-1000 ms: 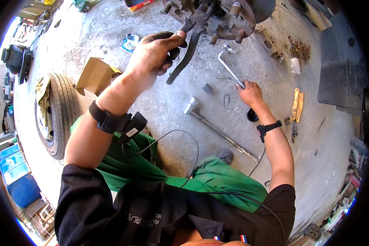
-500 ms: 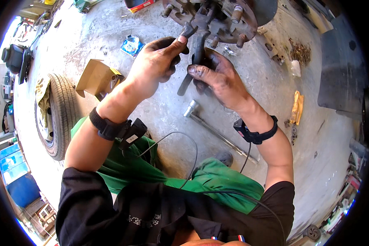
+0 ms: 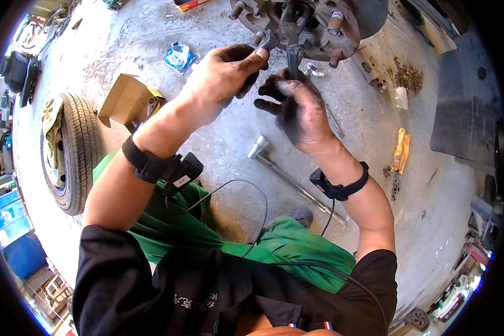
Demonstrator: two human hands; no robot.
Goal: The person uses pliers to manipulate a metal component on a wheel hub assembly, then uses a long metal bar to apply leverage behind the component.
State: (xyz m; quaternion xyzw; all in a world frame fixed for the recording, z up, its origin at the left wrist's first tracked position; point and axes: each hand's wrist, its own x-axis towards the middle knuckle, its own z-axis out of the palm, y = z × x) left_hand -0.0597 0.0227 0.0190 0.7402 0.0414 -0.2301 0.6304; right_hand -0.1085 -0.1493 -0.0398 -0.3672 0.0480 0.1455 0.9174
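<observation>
At the top stands a rusty wheel hub [image 3: 347,36] with threaded studs around its face. Dark metal arms, like those of a puller, lie across its middle. My left hand [image 3: 221,75] is closed, thumb and fingers pinching the hooked end of one dark metal arm [image 3: 270,40]. My right hand [image 3: 303,112] is just below a second dark metal arm [image 3: 293,59], palm against or close to it, with its fingers spread apart. The lower part of that arm is hidden behind the right hand. Grease blackens the fingers of both hands.
A long-handled socket wrench [image 3: 294,179] lies on the concrete floor below my hands. To the left are an open cardboard box [image 3: 120,101], a blue packet [image 3: 178,57] and a tire [image 3: 81,151]. A yellow wrapper [image 3: 401,150] lies right; cables hang over my green trousers [image 3: 302,249].
My right hand has loosened its grip on the dark arm and spread its fingers. That arm's lower end has swung out of sight behind the hand. My left hand has shifted slightly right.
</observation>
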